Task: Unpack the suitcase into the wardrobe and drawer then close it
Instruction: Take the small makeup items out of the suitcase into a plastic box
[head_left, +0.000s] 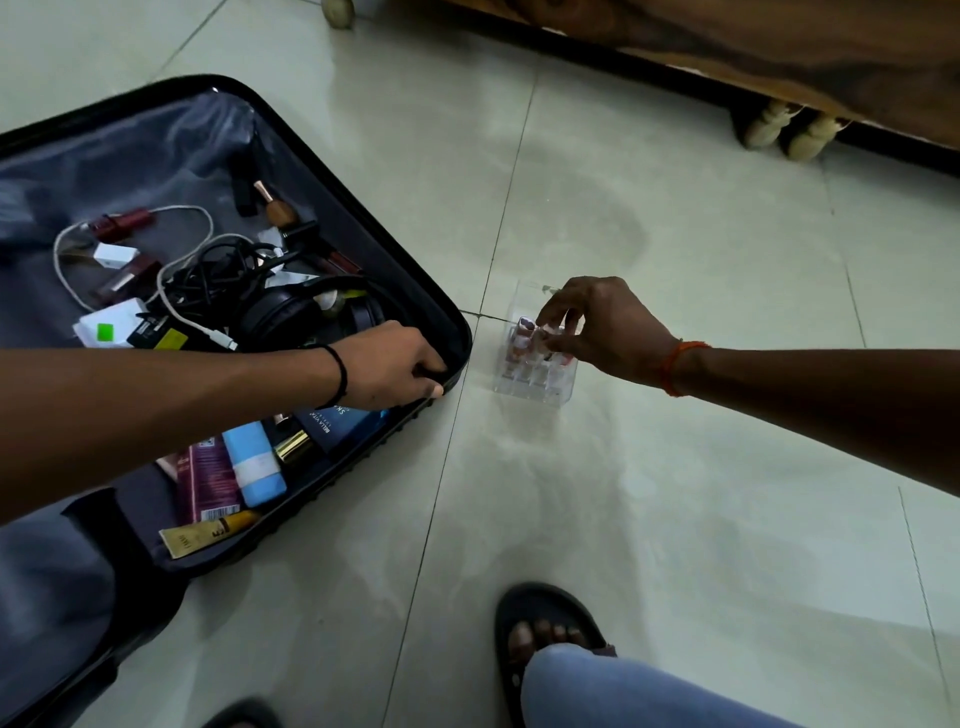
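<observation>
Clear acrylic is what the right hand (597, 325) is dealing with here: a little see-through organizer (535, 364) sitting on the tiled floor (675, 467) just beside the open suitcase (457, 332), with a few lipsticks (524, 338) standing in its slots. The fingers are curled and pinching at the top of one of them, though tbh I can't tell if it's actually gripped or only touched. The left hand (395, 366) is down at the suitcase's near corner with fingers curled over the rim, gripping the edge. So the hands are well apart, one on each thing. The suitcase is lying flat and open on the floor, not close to unpacked: headphones (291, 312), a tangle of cables (208, 270), a light blue tube (254, 462), a dark blue box (337, 421) and other cosmetics inside. Handling-wise, my guess is the organizer is light but rigid and kinda slick, and the lipsticks only sit loose in it, so tip it and they'll all spill. I'd lift it by two opposite walls, low down, and keep it level, not by a lipstick. The suitcase shell looks hard and ribbed, so the rim is a fine place to hold. The cables will probably drag other stuff along when pulled.
</observation>
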